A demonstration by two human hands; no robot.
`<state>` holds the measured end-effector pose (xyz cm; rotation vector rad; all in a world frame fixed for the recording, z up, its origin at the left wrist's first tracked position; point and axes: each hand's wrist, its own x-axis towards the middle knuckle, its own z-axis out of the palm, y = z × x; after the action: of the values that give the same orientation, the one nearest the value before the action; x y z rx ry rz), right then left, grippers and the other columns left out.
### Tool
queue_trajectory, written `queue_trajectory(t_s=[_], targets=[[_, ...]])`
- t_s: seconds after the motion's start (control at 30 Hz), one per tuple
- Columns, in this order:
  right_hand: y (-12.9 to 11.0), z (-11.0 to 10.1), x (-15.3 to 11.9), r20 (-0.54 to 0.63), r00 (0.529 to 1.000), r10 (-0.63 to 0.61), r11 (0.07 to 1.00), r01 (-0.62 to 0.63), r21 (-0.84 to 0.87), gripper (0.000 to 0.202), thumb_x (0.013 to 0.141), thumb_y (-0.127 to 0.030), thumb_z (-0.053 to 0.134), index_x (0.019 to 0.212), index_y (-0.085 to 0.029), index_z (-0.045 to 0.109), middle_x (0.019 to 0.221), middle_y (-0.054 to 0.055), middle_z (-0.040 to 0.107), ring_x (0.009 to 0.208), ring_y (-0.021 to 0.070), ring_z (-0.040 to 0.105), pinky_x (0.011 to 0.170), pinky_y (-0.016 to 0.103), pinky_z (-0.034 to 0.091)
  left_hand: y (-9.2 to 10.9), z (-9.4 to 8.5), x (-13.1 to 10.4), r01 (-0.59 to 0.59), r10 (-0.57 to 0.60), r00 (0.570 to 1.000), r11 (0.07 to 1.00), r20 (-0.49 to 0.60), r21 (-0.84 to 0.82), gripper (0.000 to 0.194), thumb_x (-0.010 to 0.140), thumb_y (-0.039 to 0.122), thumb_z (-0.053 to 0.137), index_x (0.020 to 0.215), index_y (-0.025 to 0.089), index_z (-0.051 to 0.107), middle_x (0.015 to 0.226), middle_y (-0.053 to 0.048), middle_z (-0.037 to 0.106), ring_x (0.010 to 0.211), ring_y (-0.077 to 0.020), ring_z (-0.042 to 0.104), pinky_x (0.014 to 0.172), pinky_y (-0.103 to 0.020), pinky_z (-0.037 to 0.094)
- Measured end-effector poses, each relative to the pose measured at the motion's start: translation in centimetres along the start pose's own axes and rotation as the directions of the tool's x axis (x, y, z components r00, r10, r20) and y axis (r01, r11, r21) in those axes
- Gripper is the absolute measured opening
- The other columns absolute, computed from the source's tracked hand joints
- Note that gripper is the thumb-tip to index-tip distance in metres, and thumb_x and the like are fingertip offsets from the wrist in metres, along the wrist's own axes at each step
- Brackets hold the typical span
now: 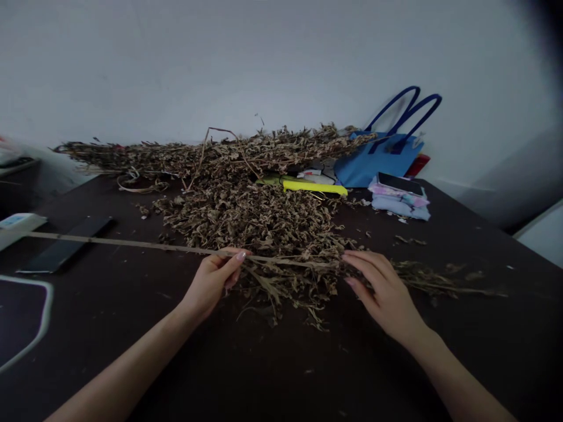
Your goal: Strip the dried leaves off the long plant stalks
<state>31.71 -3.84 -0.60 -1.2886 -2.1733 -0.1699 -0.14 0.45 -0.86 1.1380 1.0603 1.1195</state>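
Observation:
A long, thin dried plant stem (145,244) runs from the left edge of the view to the middle of the table. My left hand (215,275) pinches it between thumb and fingers. At its right end, withered leaves hang around the stem. My right hand (382,290) is beside that leafy end, thumb and fingers apart; whether the fingertips touch the leaves I cannot tell. Under and behind the stem lies a heap of dry, curled leaves (259,217). Another dried sprig (444,284) rests on the table to the right of my right hand.
Along the wall lies a big bundle of dried stalks (176,157). A blue bag (360,167), a yellow object (314,187) and a phone (399,183) on folded cloth stand at the back. A dark flat slab (65,246) and a white box (21,223) are at left.

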Motion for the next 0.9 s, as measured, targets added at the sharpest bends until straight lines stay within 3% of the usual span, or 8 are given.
queue_trajectory(t_s=[0.13, 0.47, 0.67, 0.9], targets=[[0.6, 0.9, -0.2, 0.077, 0.997, 0.028, 0.999, -0.025, -0.038, 0.028, 0.091, -0.03, 0.047, 0.116, -0.021, 0.053, 0.112, 0.01, 0.057, 0.105, 0.0241, 0.053, 0.09, 0.043, 0.044, 0.4, 0.1, -0.1, 0.0, 0.0, 1.0, 1.0, -0.001, 0.025, 0.025, 0.083, 0.036, 0.058, 0.09, 0.012, 0.062, 0.046, 0.007, 0.04, 0.041, -0.0041, 0.029, 0.04, -0.016, 0.021], [0.0, 1.0, -0.2, 0.097, 0.995, 0.01, 0.999, -0.006, -0.041, 0.023, 0.092, -0.031, 0.045, 0.108, -0.018, 0.056, 0.097, 0.009, 0.062, 0.089, 0.0212, 0.058, 0.079, 0.038, 0.049, 0.6, 0.1, -0.1, 0.024, -0.025, 1.0, 0.999, 0.017, 0.042, 0.028, 0.081, 0.039, 0.059, 0.09, 0.013, 0.06, 0.047, 0.006, 0.043, 0.042, -0.0045, 0.031, 0.039, -0.015, 0.022], [-0.7, 0.9, -0.2, 0.109, 0.994, -0.015, 1.0, 0.018, -0.02, 0.018, 0.092, -0.026, 0.042, 0.099, -0.018, 0.058, 0.09, 0.008, 0.061, 0.084, 0.0193, 0.058, 0.076, 0.035, 0.049, 0.7, 0.1, -0.1, 0.024, -0.026, 0.999, 0.998, 0.023, 0.054, 0.032, 0.079, 0.039, 0.06, 0.099, 0.014, 0.059, 0.072, -0.002, 0.059, 0.047, -0.0049, 0.035, 0.04, -0.016, 0.024], [-0.4, 1.3, -0.4, 0.094, 0.995, -0.011, 1.0, 0.014, -0.028, 0.015, 0.092, -0.02, 0.042, 0.092, -0.019, 0.057, 0.086, 0.007, 0.06, 0.082, 0.0183, 0.057, 0.075, 0.034, 0.049, 1.0, -0.3, 0.0, 0.042, -0.054, 0.997, 0.982, 0.059, 0.183, 0.032, 0.078, 0.043, 0.06, 0.09, 0.013, 0.062, 0.053, 0.005, 0.042, 0.045, -0.0063, 0.032, 0.04, -0.018, 0.023]])
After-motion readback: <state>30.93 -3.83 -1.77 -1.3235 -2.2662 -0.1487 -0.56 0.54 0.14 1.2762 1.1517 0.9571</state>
